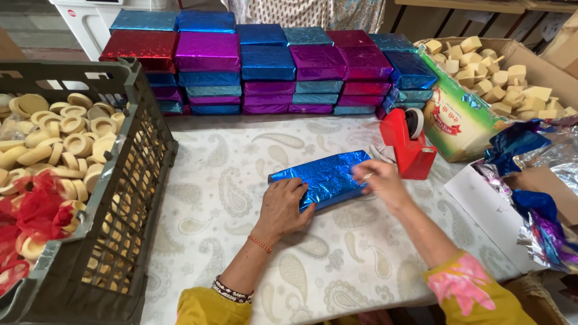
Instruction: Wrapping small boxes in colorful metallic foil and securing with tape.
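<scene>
A flat rectangular package wrapped in shiny blue foil (325, 176) lies on the patterned tablecloth (241, 180) in front of me. My left hand (283, 207) rests palm down on its near left end. At the package's right end, my right hand (380, 182) pinches the foil with its fingertips. A red tape dispenser (408, 144) stands just behind my right hand.
Wrapped packages in blue, purple and red foil (271, 66) are stacked in rows at the back. A dark crate (129, 198) of round pale soaps sits on the left. A cardboard box of pale soap chunks (500, 78) stands at the right, with loose foil sheets (542, 180) beside it.
</scene>
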